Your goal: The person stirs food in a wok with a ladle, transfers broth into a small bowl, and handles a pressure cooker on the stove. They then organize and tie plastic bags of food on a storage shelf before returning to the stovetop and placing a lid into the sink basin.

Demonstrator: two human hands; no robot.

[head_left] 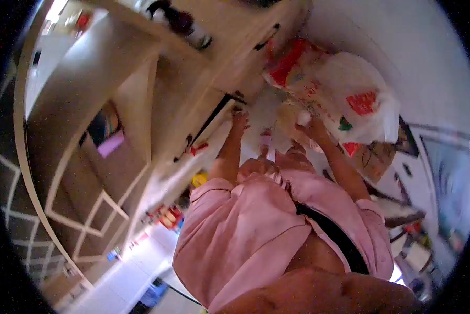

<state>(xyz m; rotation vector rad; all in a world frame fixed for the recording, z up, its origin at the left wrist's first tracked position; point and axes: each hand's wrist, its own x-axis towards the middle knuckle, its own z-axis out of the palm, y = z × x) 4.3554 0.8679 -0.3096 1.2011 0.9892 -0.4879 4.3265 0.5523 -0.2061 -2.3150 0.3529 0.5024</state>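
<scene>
My left hand [239,121] is at the end of a wooden drawer front [222,112], which stands slightly out with a dark gap behind it. Its fingers are small and blurred, and I cannot tell whether they grip the edge. On the other side, my right hand [314,127] is closed on a small white rounded object [304,117]. Just beyond that hand is a big white plastic bag [371,78] with red print and a green mark. A tan bag or sack [290,118] sits beside the right fingers, its shape unclear.
Wooden cabinetry [188,78] with dark handles runs along the left. On its top lies a dark bottle [182,23]. A white wall [402,31] rises behind the plastic bag. The pale floor [266,102] shows between my arms, with a foot [266,141] on it.
</scene>
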